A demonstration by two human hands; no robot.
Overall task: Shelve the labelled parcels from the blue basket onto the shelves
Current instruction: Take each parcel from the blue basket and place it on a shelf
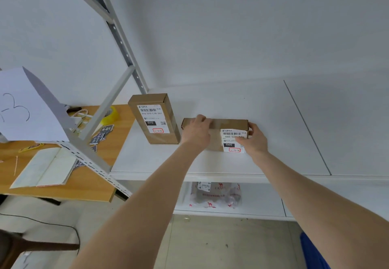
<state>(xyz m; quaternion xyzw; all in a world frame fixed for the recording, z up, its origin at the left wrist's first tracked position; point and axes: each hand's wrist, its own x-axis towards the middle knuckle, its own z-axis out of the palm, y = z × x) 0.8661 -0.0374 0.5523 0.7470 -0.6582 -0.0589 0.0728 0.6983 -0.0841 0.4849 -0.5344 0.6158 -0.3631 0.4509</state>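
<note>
Shelf (252, 104) bears parcel (217, 124), right hand (255, 142) partly covering label (229, 140).

At nine o'clock I am seeing a worktop (88, 186) carrying a yellow tape roll (111, 114), black number tags (106, 128) and a white folder (46, 169).

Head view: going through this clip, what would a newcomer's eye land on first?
The left hand and right hand grip the two ends of a small cardboard box with a white label, on the white shelf at centre. Just to its left a taller labelled box stands upright, apart from it. At far left, a paper sheet with a handwritten 3 sits by the shelf frame.
</note>
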